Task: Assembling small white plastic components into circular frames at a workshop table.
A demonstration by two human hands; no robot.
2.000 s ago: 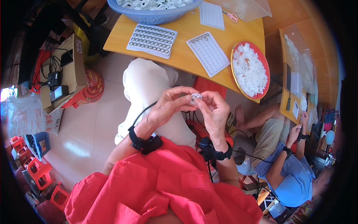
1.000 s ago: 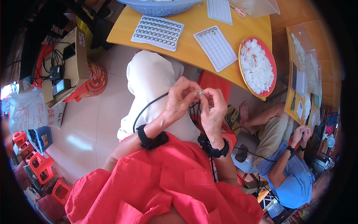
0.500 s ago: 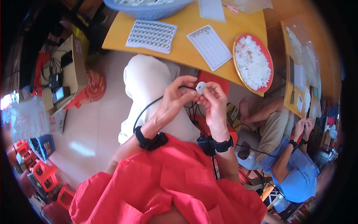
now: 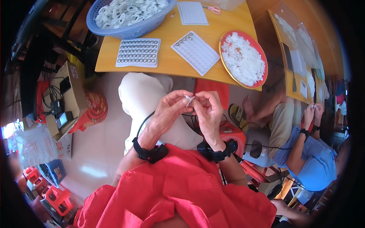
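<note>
A small workshop: a basket (image 4: 131,33) of white plastic parts (image 4: 127,13) crowds the wooden table's (image 4: 165,64) left edge (a co-worker (image 4: 313,163) sits nearby).

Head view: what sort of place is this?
Likely a small hand-assembly workshop: a blue basket heaped with white parts, a tray of round metallic pieces, and a co-worker beside a second table.
</note>
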